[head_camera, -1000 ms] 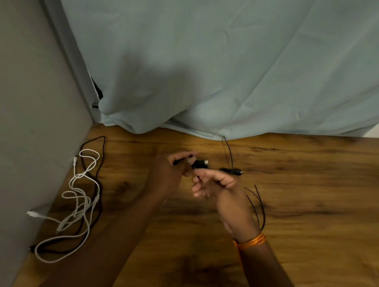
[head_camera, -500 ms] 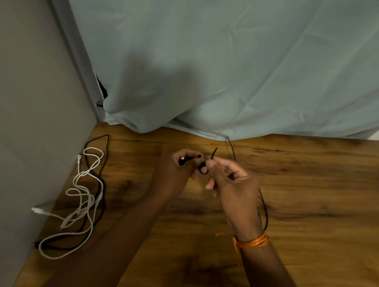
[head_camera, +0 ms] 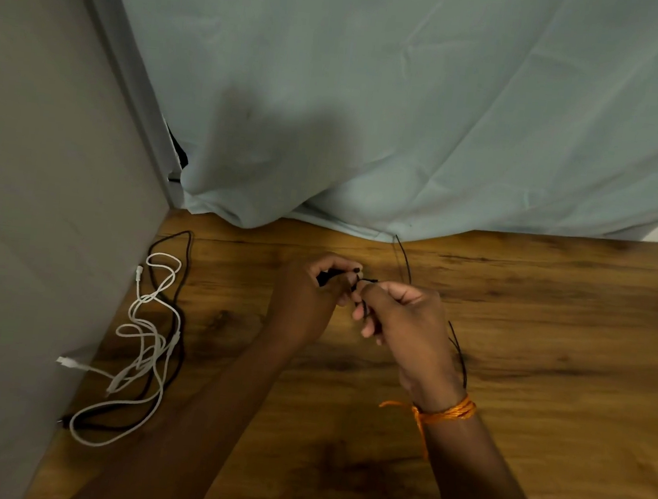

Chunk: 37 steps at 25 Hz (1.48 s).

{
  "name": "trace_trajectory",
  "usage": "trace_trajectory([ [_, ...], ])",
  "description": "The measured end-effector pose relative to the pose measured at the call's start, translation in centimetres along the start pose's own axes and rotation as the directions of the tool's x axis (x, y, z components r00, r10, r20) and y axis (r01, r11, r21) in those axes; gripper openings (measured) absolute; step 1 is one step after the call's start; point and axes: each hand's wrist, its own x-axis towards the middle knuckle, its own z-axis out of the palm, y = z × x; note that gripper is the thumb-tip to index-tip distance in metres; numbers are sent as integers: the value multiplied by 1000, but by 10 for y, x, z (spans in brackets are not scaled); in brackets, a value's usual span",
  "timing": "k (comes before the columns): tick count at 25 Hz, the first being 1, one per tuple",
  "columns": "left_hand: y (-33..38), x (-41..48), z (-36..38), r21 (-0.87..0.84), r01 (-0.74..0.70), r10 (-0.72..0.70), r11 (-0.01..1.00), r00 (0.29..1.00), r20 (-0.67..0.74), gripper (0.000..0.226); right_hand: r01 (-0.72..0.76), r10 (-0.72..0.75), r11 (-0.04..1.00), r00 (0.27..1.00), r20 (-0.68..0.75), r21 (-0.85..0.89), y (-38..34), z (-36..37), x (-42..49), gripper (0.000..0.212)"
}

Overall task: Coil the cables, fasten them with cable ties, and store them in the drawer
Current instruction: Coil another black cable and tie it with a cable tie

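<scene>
Over the wooden table [head_camera: 554,334], the left hand [head_camera: 305,303] grips a small black cable [head_camera: 326,278]; the right hand [head_camera: 412,331] pinches a thin black tie [head_camera: 370,280] against it. A white cable [head_camera: 147,297] lies tangled at left.

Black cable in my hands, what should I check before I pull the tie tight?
1. Left hand grips the small black cable: ok.
2. Right hand pinches the cable tie at the cable: ok.
3. Tie looped fully round the coil: cannot tell, fingers hide it.
4. Spare ties on the table beside the right hand: ok.
5. White cable and long black cable coiled: not ok, both lie loose by the wall.
6. Drawer open: cannot tell, none in view.
</scene>
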Motion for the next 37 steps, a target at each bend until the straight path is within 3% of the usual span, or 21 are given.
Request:
trace_trajectory([
  [13,1,-2,0,-19,-25,25,1000,1000,-1,16,-14,14,1000,1000,0,13,3,0,2,24],
  [20,-4,-2,0,108,-48,48,993,999,0,14,23,-25,999,998,-64,-35,5,5,4,18],
  [22,-5,-4,0,181,-94,89,979,995,38,14,65,-74,994,991,-112,-88,5,5,7,10],
  [24,-6,-7,0,223,-162,151,961,987,62,17,93,-106,988,988,-108,-121,5,4,9,15],
  [29,-6,-7,-3,238,-231,219,943,973,74,17,59,-65,996,994,-85,-72,4,2,13,12],
  [34,-12,-13,1,127,-132,126,983,991,55,27,217,-231,938,973,-21,-271,-2,-1,18,9],
  [37,-12,-20,6,83,-39,33,996,997,73,21,232,-261,942,961,-95,-244,-7,-3,32,15],
])
